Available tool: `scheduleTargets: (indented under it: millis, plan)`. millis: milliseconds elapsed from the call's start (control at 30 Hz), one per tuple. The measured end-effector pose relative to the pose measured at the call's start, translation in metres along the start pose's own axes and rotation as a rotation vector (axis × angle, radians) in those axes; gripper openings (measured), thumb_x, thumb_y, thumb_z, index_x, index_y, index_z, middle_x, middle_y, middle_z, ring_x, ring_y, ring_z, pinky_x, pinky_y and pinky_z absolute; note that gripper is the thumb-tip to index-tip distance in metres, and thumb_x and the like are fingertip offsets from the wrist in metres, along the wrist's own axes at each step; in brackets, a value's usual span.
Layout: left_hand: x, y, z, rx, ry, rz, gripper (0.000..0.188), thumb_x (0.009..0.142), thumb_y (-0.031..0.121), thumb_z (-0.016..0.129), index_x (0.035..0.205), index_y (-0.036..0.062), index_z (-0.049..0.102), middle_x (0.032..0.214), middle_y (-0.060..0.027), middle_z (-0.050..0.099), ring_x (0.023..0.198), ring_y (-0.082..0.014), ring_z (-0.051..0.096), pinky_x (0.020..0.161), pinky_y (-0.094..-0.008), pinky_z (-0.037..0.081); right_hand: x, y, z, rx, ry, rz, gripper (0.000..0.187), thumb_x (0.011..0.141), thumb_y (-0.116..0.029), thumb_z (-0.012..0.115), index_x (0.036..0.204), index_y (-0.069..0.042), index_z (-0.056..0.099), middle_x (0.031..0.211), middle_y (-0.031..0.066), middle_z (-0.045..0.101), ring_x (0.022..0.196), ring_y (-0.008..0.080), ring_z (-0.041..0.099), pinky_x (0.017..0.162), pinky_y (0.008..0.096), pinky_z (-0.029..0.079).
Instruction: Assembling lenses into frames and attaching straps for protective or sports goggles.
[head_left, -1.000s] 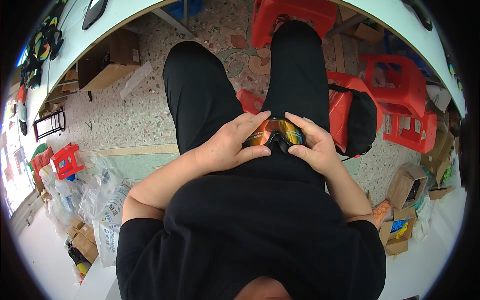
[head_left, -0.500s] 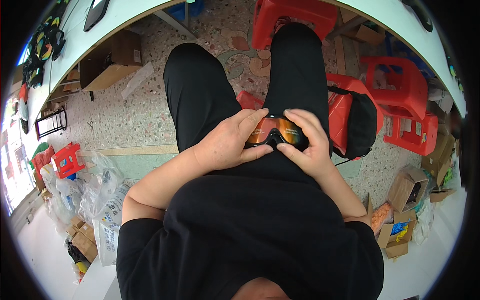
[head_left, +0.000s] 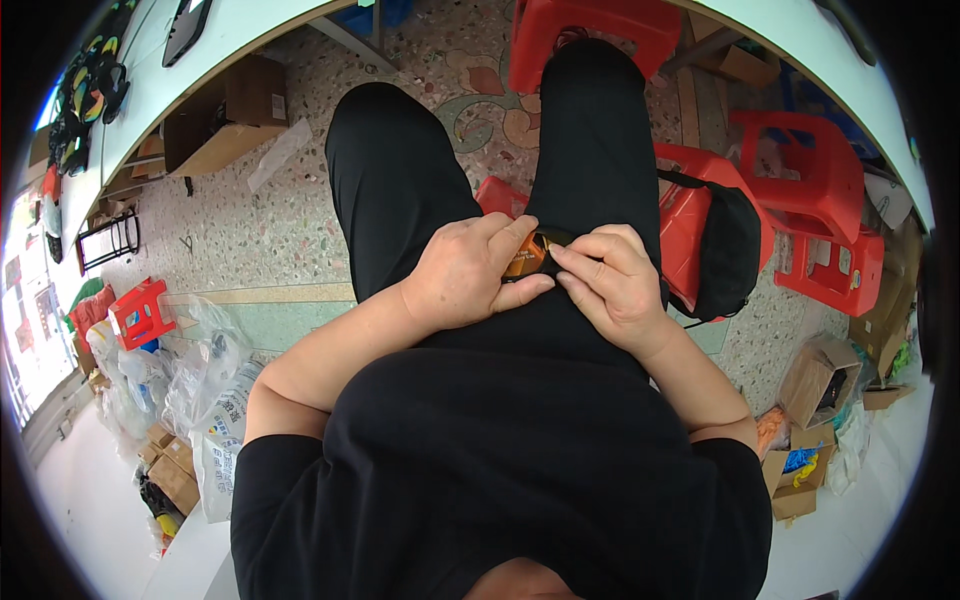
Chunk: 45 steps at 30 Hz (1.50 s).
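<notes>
Over my lap I hold a pair of dark-framed goggles (head_left: pixel 524 258) with an orange mirrored lens that has small print on it. My left hand (head_left: pixel 462 270) is closed round their left end, fingers along the top and thumb underneath. The bent fingers of my right hand (head_left: pixel 618 285) come together in a pinch at the middle of the goggles, thumb and forefinger touching them. That hand hides most of the right part of the lens. Whether anything thin is caught between its fingertips, I cannot tell.
A white table (head_left: pixel 140 90) curves across the far side. Red plastic stools (head_left: pixel 800 185) stand at the right, one with a black bag (head_left: pixel 728 250) on it. Clear plastic bags (head_left: pixel 205 370) lie at the left, and open cardboard boxes (head_left: pixel 800 470) at the lower right.
My right hand has moved from gripping the goggles' right end to a pinch at their middle, covering part of the lens. The goggles appear tilted. My left hand keeps its hold.
</notes>
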<state>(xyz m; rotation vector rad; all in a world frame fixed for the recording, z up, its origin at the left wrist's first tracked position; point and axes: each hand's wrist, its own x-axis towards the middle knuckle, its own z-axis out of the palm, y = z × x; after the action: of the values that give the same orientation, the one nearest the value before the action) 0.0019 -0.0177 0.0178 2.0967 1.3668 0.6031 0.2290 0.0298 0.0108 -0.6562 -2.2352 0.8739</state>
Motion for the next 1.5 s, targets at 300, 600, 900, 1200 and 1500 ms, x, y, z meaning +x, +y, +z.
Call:
scheduleTargets:
  millis: [300, 600, 900, 1200, 1500]
  plan:
    - [0.0, 0.003, -0.016, -0.303, -0.12, -0.004, 0.067, 0.087, 0.035, 0.072, 0.133, -0.0062, 0.046, 0.111, -0.0213, 0.059, 0.097, -0.036, 0.063, 0.082, -0.0389, 0.054, -0.029, -0.001, -0.01, 0.582, -0.063, 0.506, 0.07, 0.08, -0.018, 0.078, 0.14, 0.003, 0.047, 0.136, 0.0185, 0.054, 0.129, 0.0261, 0.051, 0.108, 0.0355, 0.039]
    - [-0.01, 0.014, -0.014, -0.395, -0.113, -0.08, 0.067, 0.088, 0.028, 0.073, 0.137, -0.007, 0.043, 0.116, -0.0221, 0.056, 0.1, -0.0355, 0.062, 0.085, -0.0374, 0.053, -0.024, -0.012, -0.008, 0.943, -0.104, 0.735, 0.068, 0.083, -0.01, 0.077, 0.142, 0.003, 0.044, 0.135, 0.0137, 0.054, 0.126, 0.0182, 0.05, 0.108, 0.0312, 0.037]
    - [0.004, 0.029, 0.002, -0.219, 0.147, -0.018, 0.058, 0.076, 0.018, 0.076, 0.125, -0.0037, 0.052, 0.101, -0.0179, 0.061, 0.086, -0.0324, 0.064, 0.075, -0.038, 0.053, -0.02, -0.021, 0.013, 0.433, 0.223, 0.546, 0.055, 0.073, -0.008, 0.075, 0.124, 0.003, 0.058, 0.113, 0.0139, 0.063, 0.103, 0.0215, 0.063, 0.092, 0.031, 0.048]
    - [0.015, 0.022, 0.024, -0.098, 0.378, 0.044, 0.05, 0.064, 0.012, 0.072, 0.11, -0.0017, 0.058, 0.092, -0.0136, 0.063, 0.078, -0.0296, 0.063, 0.069, -0.0373, 0.051, -0.011, -0.011, 0.025, 0.161, 0.342, 0.434, 0.048, 0.065, -0.007, 0.074, 0.11, 0.002, 0.061, 0.1, 0.0137, 0.067, 0.088, 0.0248, 0.068, 0.08, 0.0323, 0.054]
    - [0.021, 0.019, 0.028, -0.11, 0.321, 0.0, 0.047, 0.065, 0.009, 0.071, 0.109, -0.0028, 0.058, 0.092, -0.0146, 0.062, 0.076, -0.0299, 0.063, 0.068, -0.0374, 0.05, -0.013, -0.002, 0.026, 0.243, 0.289, 0.558, 0.045, 0.069, -0.008, 0.072, 0.112, 0.001, 0.06, 0.102, 0.0113, 0.065, 0.092, 0.0189, 0.064, 0.084, 0.0302, 0.051]
